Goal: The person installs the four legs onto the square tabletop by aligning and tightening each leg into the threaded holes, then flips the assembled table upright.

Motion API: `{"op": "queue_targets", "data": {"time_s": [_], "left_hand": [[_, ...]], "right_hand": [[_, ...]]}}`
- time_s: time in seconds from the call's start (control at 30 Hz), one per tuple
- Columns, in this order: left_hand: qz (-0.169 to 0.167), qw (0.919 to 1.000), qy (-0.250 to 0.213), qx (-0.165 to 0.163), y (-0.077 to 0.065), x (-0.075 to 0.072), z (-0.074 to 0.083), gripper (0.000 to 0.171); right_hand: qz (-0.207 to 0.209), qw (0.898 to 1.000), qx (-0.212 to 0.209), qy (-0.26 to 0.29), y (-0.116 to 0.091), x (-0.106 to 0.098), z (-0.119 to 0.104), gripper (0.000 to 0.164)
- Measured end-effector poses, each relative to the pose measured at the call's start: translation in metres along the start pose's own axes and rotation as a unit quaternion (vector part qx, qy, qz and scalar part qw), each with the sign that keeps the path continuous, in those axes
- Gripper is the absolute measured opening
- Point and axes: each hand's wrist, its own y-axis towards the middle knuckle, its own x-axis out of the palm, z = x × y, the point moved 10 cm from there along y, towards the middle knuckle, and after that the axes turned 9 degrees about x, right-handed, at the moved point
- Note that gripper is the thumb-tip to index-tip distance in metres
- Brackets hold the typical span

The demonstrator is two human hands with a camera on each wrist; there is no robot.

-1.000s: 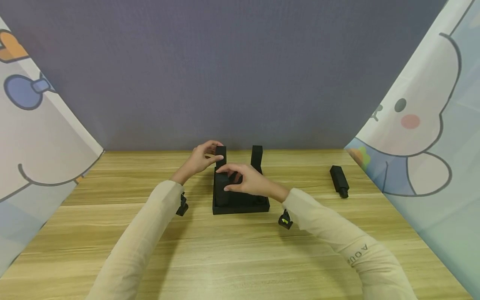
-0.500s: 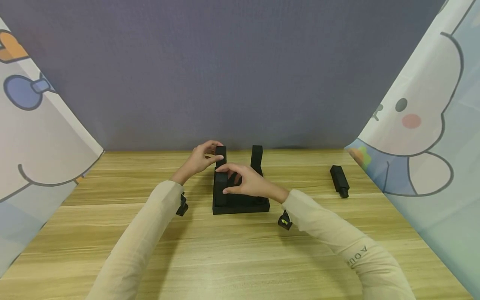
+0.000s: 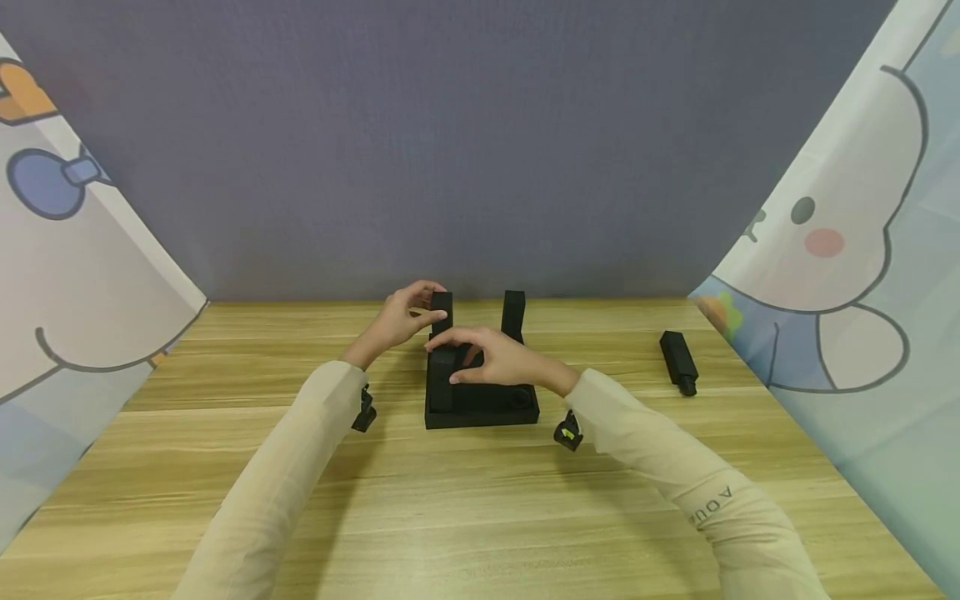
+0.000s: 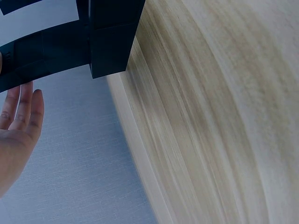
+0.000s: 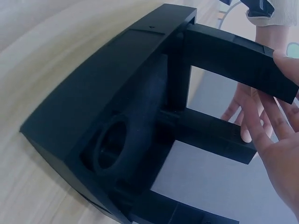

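Note:
A black square base (image 3: 483,421) stands near the back of the table with upright black posts on it. My left hand (image 3: 403,318) pinches the rear-left post (image 3: 442,302) near its top, thumb in front and fingers behind. The front-left post (image 3: 441,390) is held near its top by my right hand (image 3: 501,360), its thumb and fingers on opposite sides. A rear-right post (image 3: 513,313) stands untouched. In the right wrist view, a round socket (image 5: 111,145) shows in the base's front-right corner. Whether the held posts are fully seated cannot be made out.
A loose black post (image 3: 677,358) with a rounded peg end lies on the wooden table (image 3: 450,517) to the right. A grey panel (image 3: 480,150) rises behind, and cartoon-printed sheets (image 3: 847,242) flank both sides.
My right hand has shifted and turned slightly on the front-left post, bringing the front-right socket into sight. The post tilts a little differently. My left hand stays put.

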Motion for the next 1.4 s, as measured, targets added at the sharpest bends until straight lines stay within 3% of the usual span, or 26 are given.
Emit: {"op": "queue_targets", "data": {"time_s": [0.23,0.47,0.6,0.77,0.97,1.2,1.4], "left_hand": [[0.0,0.9999,0.013,0.005,0.0004,-0.0001,0.0015,0.039],[0.002,0.9999,0.011,0.009,0.0014,-0.0002,0.0016,0.039],[0.001,1.0,0.003,0.007,0.0014,0.0004,0.0011,0.039],[-0.001,1.0,0.007,-0.001,0.001,0.0005,0.0002,0.039],[-0.001,1.0,0.009,0.0,-0.0006,-0.0009,0.0072,0.039],[0.001,0.9999,0.014,0.006,0.0,-0.0008,0.0039,0.039],[0.001,0.9999,0.015,0.008,-0.0004,-0.0003,0.0042,0.038]], "right_hand": [[0.053,0.998,0.025,0.007,-0.0013,-0.0028,0.0048,0.048],[0.101,0.995,0.021,0.005,-0.0032,-0.0038,0.0051,0.048],[0.091,0.996,0.019,-0.004,-0.003,-0.003,0.0054,0.05],[0.046,0.999,0.016,-0.003,-0.0016,-0.0006,0.0063,0.054],[0.016,1.0,0.003,0.0,0.0006,-0.0016,0.0027,0.048],[0.025,1.0,0.008,0.012,0.0008,-0.0018,0.0026,0.044],[0.063,0.998,0.018,0.009,0.0003,-0.0014,0.0052,0.042]]}}
